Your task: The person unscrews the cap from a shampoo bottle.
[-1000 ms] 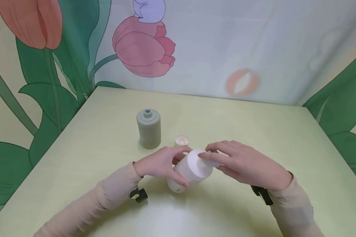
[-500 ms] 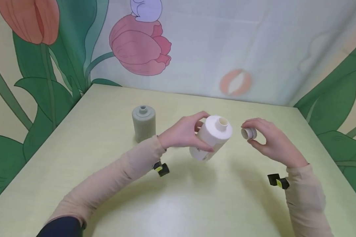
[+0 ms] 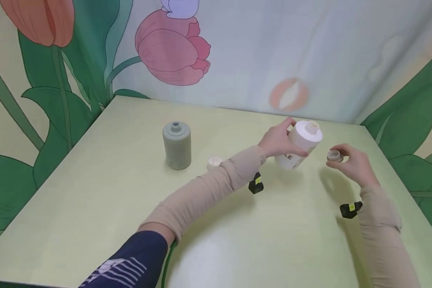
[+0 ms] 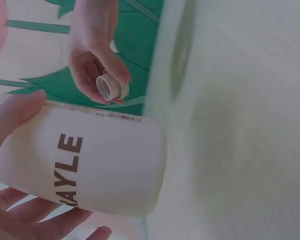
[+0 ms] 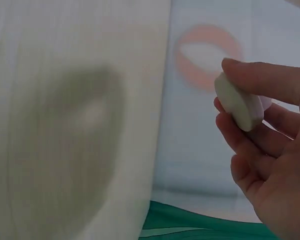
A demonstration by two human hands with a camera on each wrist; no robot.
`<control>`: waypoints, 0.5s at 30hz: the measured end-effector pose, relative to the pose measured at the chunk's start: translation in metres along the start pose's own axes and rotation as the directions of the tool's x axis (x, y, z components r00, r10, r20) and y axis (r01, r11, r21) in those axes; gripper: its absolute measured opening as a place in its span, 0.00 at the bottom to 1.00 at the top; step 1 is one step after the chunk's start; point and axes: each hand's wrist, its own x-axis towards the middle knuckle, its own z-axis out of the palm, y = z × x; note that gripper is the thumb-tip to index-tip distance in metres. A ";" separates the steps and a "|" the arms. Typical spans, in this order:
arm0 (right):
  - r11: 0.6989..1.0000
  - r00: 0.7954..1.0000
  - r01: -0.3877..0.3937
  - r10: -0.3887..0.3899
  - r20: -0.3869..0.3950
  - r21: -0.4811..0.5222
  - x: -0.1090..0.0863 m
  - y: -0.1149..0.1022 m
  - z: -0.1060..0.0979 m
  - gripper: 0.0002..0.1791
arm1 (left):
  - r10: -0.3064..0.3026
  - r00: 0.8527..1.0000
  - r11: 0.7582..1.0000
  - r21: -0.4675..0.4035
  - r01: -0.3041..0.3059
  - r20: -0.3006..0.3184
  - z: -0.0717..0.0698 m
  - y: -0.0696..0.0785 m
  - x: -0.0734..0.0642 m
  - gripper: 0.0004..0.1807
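My left hand (image 3: 276, 139) grips a white bottle (image 3: 304, 141) round its body, tilted and held above the table. Its neck is uncapped. Dark letters show on its side in the left wrist view, where the bottle (image 4: 110, 160) lies across the palm side of the fingers. To the right of it, my right hand (image 3: 356, 165) pinches a white cap (image 3: 335, 156) between thumb and fingers, its hollow side turned up. The right wrist view shows the cap (image 5: 240, 102) from its closed side.
A grey-green bottle (image 3: 177, 147) with an open neck stands upright on the pale table (image 3: 129, 180). Beside it lies a small white cap-like piece (image 3: 214, 162), partly hidden by the left sleeve. A printed flower curtain (image 3: 237, 52) hangs behind the table.
My right hand has taken the cap off the white bottle and moved right with it. The left hand has carried the bottle up, right and toward the back of the table.
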 end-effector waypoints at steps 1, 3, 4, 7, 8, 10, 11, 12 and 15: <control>1.000 1.000 -0.028 0.028 0.010 -0.001 0.003 0.004 0.000 0.26 | -0.008 1.000 1.000 0.017 0.008 -0.013 0.004 0.001 0.005 0.39; 0.998 0.997 -0.067 0.067 0.042 -0.005 0.008 0.012 0.000 0.26 | -0.036 0.998 0.998 0.041 0.038 -0.045 0.011 0.000 0.013 0.39; 0.997 0.995 -0.073 0.074 0.068 -0.011 0.013 0.014 0.003 0.26 | -0.061 0.996 0.997 0.044 0.064 -0.067 0.013 -0.002 0.015 0.40; 0.997 0.988 -0.067 0.071 0.135 -0.033 0.026 0.016 0.012 0.26 | -0.132 0.983 0.990 0.034 0.137 -0.129 0.016 -0.012 0.019 0.41; 0.997 0.986 -0.063 0.068 0.149 -0.043 0.029 0.015 0.014 0.26 | -0.145 0.979 0.988 0.023 0.149 -0.144 0.017 -0.014 0.020 0.41; 0.997 0.983 -0.058 0.067 0.171 -0.053 0.035 0.013 0.018 0.26 | -0.154 0.974 0.987 0.011 0.158 -0.166 0.017 -0.017 0.021 0.41; 0.997 0.981 -0.059 0.068 0.181 -0.054 0.038 0.011 0.019 0.27 | -0.153 0.973 0.988 0.005 0.156 -0.172 0.017 -0.018 0.022 0.41; 0.997 0.979 -0.060 0.070 0.189 -0.057 0.040 0.009 0.019 0.27 | -0.148 0.973 0.989 0.001 0.150 -0.178 0.017 -0.018 0.022 0.41; 0.996 0.971 -0.072 0.083 0.225 -0.057 0.045 0.006 0.021 0.30 | -0.141 0.972 0.989 0.003 0.145 -0.188 0.017 -0.016 0.023 0.40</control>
